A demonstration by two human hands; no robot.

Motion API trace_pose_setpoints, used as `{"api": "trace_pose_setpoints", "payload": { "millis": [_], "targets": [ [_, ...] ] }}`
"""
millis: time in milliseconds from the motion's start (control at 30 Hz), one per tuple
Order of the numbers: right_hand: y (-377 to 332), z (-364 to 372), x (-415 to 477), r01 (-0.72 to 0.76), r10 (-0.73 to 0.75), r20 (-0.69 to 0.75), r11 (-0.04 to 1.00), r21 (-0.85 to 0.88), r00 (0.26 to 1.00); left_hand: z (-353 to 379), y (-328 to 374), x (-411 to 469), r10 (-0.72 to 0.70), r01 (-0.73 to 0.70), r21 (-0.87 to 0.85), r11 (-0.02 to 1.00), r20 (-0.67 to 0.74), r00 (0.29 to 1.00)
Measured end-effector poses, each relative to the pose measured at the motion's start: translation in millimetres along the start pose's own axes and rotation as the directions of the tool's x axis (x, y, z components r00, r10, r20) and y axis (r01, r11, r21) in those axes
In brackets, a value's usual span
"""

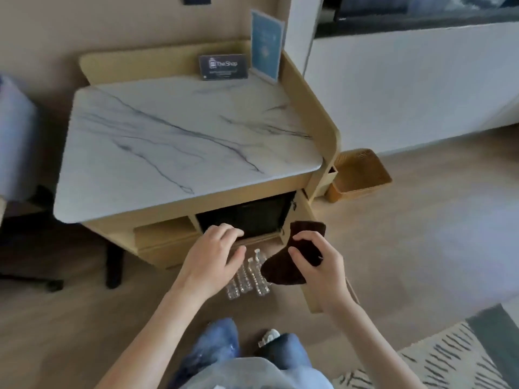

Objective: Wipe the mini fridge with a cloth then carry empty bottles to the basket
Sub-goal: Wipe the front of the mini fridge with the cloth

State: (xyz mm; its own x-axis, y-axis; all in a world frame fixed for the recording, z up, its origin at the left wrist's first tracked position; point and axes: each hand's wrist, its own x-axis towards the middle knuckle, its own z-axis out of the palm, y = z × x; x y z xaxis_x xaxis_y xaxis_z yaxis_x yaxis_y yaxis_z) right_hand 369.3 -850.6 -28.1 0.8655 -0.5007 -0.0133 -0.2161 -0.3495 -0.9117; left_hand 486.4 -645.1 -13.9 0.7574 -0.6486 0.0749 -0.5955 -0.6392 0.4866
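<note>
The black mini fridge (252, 217) sits in the cabinet's lower compartment under a marble top, its wooden door (311, 279) swung open to the right. My right hand (317, 265) grips a dark brown cloth (283, 269) in front of that door. My left hand (216, 254) hovers with spread fingers at the fridge's lower front edge, holding nothing. Three clear plastic bottles (248, 279) stand on the floor just below, partly hidden by both hands. A woven basket (361, 175) rests on the floor to the cabinet's right.
The marble top (182, 141) carries a dark sign (223, 66) and a blue card (265, 46) at the back. A chair base (56, 276) stands at left. My feet in blue shoe covers (219, 343) are below, a patterned rug (455, 357) at lower right.
</note>
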Motion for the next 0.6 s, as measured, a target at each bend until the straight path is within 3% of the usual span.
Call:
{"api": "trace_pose_setpoints", "payload": {
  "millis": [167, 367, 600],
  "targets": [
    [-1.6, 29.9, 14.3, 0.002, -0.011, 0.149, 0.998, 0.06, 0.989, -4.6, -20.6, -31.8, -0.116, 0.117, 0.025, 0.993, -0.029, 0.993],
    [12.9, 79.0, 38.2, -0.059, 0.042, 0.203, 0.995, 0.077, 0.978, 8.4, -64.5, -35.3, -0.164, 0.164, 0.052, 0.985, -0.01, 0.986],
    [124.2, 162.4, 87.1, -0.042, 0.028, 0.223, 0.997, 0.06, 0.975, 112.8, -160.0, -8.8, -0.183, 0.181, 0.106, 0.978, 0.014, 0.983]
  ]
}}
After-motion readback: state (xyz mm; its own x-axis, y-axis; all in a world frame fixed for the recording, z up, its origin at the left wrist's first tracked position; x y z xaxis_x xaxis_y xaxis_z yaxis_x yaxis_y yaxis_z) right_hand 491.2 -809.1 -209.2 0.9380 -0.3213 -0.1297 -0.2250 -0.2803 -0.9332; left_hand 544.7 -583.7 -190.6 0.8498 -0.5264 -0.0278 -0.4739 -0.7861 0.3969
